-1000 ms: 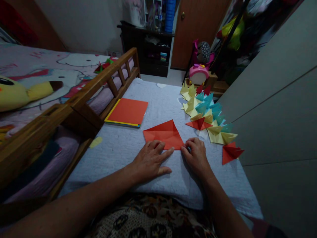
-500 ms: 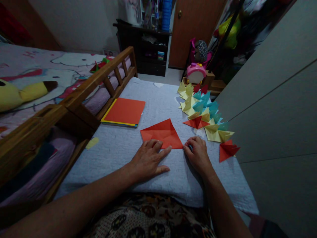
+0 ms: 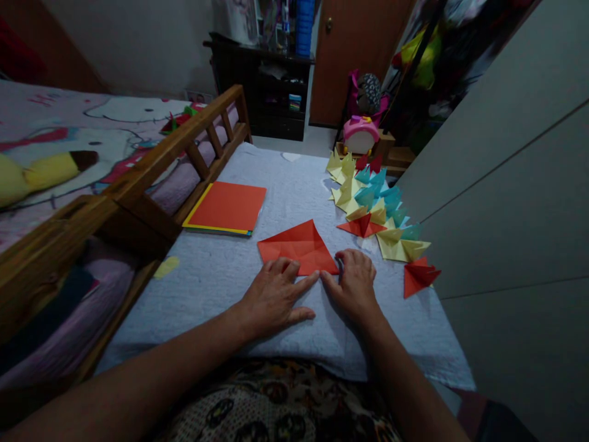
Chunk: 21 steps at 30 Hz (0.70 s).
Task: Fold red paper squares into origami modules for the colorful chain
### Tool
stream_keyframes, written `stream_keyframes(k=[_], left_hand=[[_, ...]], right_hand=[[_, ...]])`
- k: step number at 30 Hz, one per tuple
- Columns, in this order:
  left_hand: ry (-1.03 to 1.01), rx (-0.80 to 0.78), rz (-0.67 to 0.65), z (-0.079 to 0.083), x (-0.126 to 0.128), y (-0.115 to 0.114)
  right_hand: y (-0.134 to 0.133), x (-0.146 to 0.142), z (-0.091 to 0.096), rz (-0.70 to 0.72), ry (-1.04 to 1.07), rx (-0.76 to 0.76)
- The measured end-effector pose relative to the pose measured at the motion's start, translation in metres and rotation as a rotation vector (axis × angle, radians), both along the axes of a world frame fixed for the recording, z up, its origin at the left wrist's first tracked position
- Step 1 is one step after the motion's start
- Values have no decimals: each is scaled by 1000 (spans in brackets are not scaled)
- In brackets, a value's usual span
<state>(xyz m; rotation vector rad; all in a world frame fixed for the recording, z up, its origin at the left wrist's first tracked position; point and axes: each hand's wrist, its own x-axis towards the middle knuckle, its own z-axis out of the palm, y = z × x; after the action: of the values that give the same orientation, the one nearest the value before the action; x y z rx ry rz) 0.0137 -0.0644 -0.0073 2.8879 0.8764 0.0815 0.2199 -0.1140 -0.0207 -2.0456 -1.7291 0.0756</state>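
Note:
A red sheet of paper folded into a triangle (image 3: 299,247) lies on the pale grey quilted mat (image 3: 276,184). My left hand (image 3: 275,296) lies flat with fingers spread, its fingertips pressing the near edge of the red triangle. My right hand (image 3: 352,285) has its fingers curled and its fingertips on the triangle's near right corner, close to the left index finger. A stack of square paper (image 3: 226,207), red on top, lies on the mat to the left.
A row of folded yellow, blue and red paper pieces (image 3: 377,212) runs along the mat's right side, by a grey cabinet wall (image 3: 506,184). One red folded piece (image 3: 418,276) lies nearest. A wooden bed rail (image 3: 175,153) borders the left. Toys (image 3: 361,132) and a dark shelf stand beyond.
My right hand has slid left along the triangle's near edge toward my left hand. The left hand has stayed pressed on the paper. The view shifted slightly.

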Motion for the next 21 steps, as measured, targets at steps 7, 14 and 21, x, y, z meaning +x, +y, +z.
stream_keyframes(k=[7,14,21], left_hand=[[4,-6,0,1,1,0],[11,-17,-5,2,0,0],[30,0,-8,1,0,0]], right_hand=[[1,-3,1,-42,-41,-33],[0,-1,4,-71,-32,-68],[-2,2,3,-58,-29,-55]])
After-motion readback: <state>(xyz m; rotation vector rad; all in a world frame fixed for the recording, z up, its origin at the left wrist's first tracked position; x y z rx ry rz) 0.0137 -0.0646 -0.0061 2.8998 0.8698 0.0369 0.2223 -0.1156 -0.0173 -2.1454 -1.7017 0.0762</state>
